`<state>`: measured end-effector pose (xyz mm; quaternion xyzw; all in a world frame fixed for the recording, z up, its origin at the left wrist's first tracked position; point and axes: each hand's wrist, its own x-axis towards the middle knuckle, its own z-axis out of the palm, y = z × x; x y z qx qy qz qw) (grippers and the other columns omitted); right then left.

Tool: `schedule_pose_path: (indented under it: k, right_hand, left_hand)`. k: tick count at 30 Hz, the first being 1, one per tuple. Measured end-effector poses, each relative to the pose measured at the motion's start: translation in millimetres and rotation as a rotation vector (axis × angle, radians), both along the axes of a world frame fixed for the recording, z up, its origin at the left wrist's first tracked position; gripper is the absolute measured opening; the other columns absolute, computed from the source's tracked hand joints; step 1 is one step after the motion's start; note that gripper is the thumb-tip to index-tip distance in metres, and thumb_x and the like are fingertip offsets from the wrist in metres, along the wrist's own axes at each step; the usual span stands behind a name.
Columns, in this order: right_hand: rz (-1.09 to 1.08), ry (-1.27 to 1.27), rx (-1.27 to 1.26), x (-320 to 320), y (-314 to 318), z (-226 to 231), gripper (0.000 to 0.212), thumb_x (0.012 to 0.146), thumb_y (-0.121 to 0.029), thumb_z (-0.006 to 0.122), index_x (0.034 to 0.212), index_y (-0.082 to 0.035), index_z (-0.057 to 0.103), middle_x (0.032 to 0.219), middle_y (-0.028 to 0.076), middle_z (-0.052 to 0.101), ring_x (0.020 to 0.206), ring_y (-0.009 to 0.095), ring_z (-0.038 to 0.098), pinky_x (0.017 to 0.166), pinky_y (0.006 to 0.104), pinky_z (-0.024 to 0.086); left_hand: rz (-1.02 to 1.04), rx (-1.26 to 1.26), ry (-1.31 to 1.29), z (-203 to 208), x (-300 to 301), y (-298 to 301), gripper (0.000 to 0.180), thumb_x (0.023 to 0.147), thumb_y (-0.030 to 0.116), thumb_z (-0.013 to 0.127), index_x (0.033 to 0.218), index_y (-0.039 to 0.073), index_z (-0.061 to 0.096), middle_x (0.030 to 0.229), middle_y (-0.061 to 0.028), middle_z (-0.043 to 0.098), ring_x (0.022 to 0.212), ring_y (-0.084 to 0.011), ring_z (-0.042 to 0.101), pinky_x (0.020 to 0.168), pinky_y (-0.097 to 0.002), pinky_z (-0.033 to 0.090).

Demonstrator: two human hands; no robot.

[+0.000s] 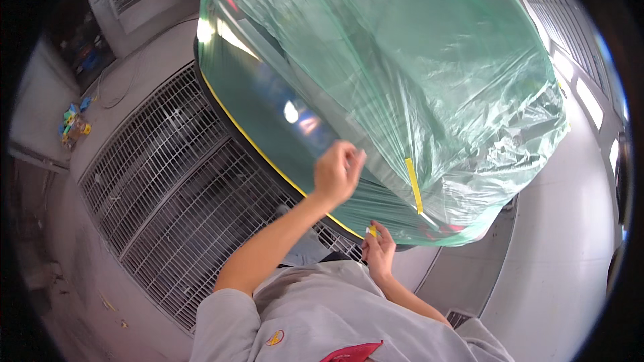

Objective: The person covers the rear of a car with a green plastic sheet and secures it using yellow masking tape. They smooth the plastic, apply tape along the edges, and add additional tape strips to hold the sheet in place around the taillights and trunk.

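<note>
One bunched left hand [333, 175], grip unclear, hovers over green film [436, 74] stretching far right, while the right hand [381, 252], nearer the near edge, pinches yellow tape [373, 230].

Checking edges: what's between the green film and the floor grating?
In the head view, moving outward from the green film: a yellow strip, then a dark edge, then the floor grating.

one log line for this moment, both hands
left hand: over green plastic, grip unclear | right hand: pinching yellow piece | green plastic: yellow strip on it | floor grating: picture left
</note>
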<state>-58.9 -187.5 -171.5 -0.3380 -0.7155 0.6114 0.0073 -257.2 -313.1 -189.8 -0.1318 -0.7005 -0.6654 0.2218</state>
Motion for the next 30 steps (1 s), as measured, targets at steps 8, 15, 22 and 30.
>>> schedule_pose_path:
  k: [8, 15, 22, 30]
  right_hand:
    - [0.319, 0.06, 0.133, -75.8, -62.6, -16.9, 0.037, 0.101, -0.009, 0.062, 0.135, 0.003, 0.058, 0.084, 0.004, 0.063, 0.072, 0.009, 0.054, 0.065, 0.0268, 0.046]
    - [0.46, 0.125, 0.116, -188.5, -133.3, -33.8, 0.032, 0.098, -0.011, 0.066, 0.127, 0.003, 0.063, 0.091, 0.013, 0.069, 0.077, 0.017, 0.058, 0.073, 0.0331, 0.05]
    - [0.688, -0.004, 0.026, -288.5, -181.1, -46.8, 0.033, 0.097, -0.017, 0.069, 0.125, 0.0, 0.065, 0.088, 0.014, 0.069, 0.077, 0.018, 0.061, 0.074, 0.0336, 0.051]
    - [0.773, -0.138, -0.018, -340.4, -192.8, -51.5, 0.033, 0.098, -0.021, 0.071, 0.124, 0.0, 0.066, 0.09, 0.008, 0.072, 0.081, 0.015, 0.064, 0.074, 0.0309, 0.052]
  left_hand:
    - [-0.048, 0.412, -0.676, 44.4, -161.9, -90.6, 0.037, 0.094, 0.035, 0.079, 0.088, 0.0, 0.065, 0.075, -0.003, 0.064, 0.064, -0.012, 0.06, 0.058, -0.0287, 0.048]
    - [-0.439, 0.461, -0.744, 34.1, -189.5, -126.6, 0.024, 0.095, 0.023, 0.077, 0.082, 0.004, 0.067, 0.071, -0.0008, 0.062, 0.062, -0.0104, 0.061, 0.054, -0.0262, 0.042]
    - [-0.433, 0.06, -0.677, 3.7, -222.4, -196.0, 0.025, 0.101, 0.02, 0.071, 0.107, -0.005, 0.073, 0.083, -0.0025, 0.069, 0.075, -0.0087, 0.063, 0.068, -0.0249, 0.051]
    - [0.015, 0.195, -0.62, -1.8, -333.1, -300.1, 0.028, 0.099, 0.023, 0.072, 0.108, -0.003, 0.073, 0.084, -0.001, 0.069, 0.075, -0.0079, 0.062, 0.069, -0.0242, 0.049]
